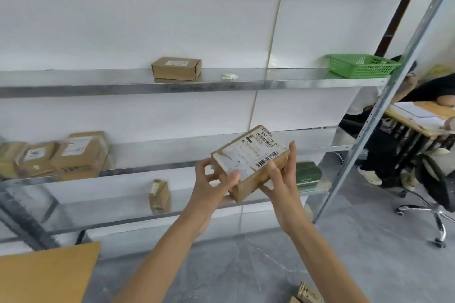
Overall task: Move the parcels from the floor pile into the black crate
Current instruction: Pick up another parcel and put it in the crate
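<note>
Nearest us, our two hands hold one parcel (248, 162) up in front of the metal shelving (172, 86): the left hand (214, 182) curls around its near-left end, thumb on the label, and the right hand (280, 179) grips its right side, fingers closed against the cardboard. A corner of another parcel (307, 294) shows on the floor at bottom right (probably the pile). The black crate is not in view, so we judge it best to keep both hands firm and the box level while we turn to find it.
</note>
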Tool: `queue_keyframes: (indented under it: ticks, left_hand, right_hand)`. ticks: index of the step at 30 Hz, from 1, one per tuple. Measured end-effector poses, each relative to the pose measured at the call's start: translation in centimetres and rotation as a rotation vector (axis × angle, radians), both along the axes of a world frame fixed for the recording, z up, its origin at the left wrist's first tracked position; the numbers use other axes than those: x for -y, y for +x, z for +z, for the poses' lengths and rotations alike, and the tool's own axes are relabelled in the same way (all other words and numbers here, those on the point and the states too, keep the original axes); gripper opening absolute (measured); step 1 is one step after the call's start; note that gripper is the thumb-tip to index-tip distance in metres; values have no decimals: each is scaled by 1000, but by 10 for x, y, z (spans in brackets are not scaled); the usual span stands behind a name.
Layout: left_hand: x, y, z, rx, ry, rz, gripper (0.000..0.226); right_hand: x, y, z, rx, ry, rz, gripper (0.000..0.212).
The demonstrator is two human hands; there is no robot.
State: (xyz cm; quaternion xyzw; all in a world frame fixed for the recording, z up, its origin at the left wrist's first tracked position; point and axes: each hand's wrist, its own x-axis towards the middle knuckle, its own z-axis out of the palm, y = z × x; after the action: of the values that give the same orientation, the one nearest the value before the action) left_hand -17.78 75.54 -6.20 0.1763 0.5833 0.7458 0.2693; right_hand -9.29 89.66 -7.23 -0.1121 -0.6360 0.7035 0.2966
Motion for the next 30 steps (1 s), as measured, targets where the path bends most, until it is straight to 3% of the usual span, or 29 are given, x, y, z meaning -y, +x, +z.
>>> queue_keyframes:
  ticks: [6, 10, 12, 15, 19, 25, 30]
  left_hand:
    - [74, 26, 0, -110, -226, 44, 69]
    - [155, 32, 7, -157, -216, -79, 60]
    - [192, 40, 6, -176, -209, -130, 67]
    - [233, 59, 2, -131, -164, -36, 80]
    - [272, 91, -5, -80, -187, 94, 76]
    - [315, 150, -16, -49, -241, 120, 67]
    - [350, 206, -25, -9, -268, 137, 59]
  right_hand:
    - [58, 10, 17, -39, -61, 102, 73]
    - [116, 22, 22, 25, 32, 257, 70]
    - [148, 26, 19, 40, 22, 295, 67]
    - [192, 36, 13, 81, -24, 279, 58]
    - [238, 66, -1, 131, 4, 407, 41]
    - [278, 120, -14, 161, -40, 431, 46]
    - [309, 165, -27, 205, -106, 439, 38]
